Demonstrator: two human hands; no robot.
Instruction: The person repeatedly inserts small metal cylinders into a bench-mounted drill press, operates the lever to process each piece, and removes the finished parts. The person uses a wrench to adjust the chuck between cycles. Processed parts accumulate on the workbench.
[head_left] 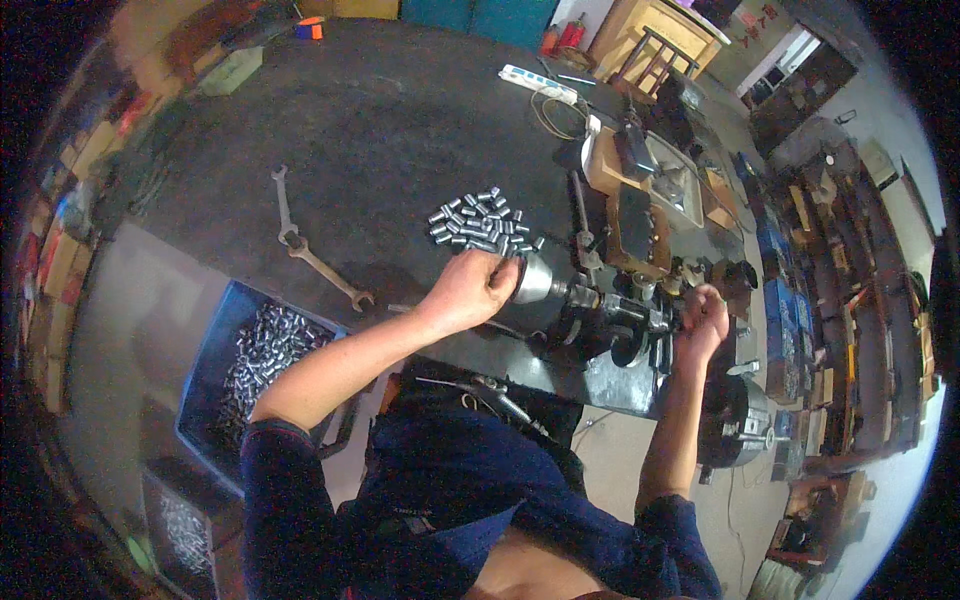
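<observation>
My left hand (468, 292) is closed, thumb and fingers pinched together at the front of a shiny cone-shaped metal chuck (536, 279). Whatever lies between those fingertips is hidden. The chuck belongs to a small dark bench machine (590, 325) at the table's near edge. At the machine's right end my right hand (704, 318) is curled and slightly blurred, and I cannot make out what it grips. Just beyond my left hand lies a loose pile of short shiny metal cylinders (482, 222).
Two open-end wrenches (285, 208) lie left on the dark table (350, 120). Below them, a blue bin (205, 368) holds many metal cylinders. Behind the machine stand a wooden box (637, 232) and a long tool (583, 215); a white power strip (538, 84) lies farther back. Shelves (850, 300) line the right.
</observation>
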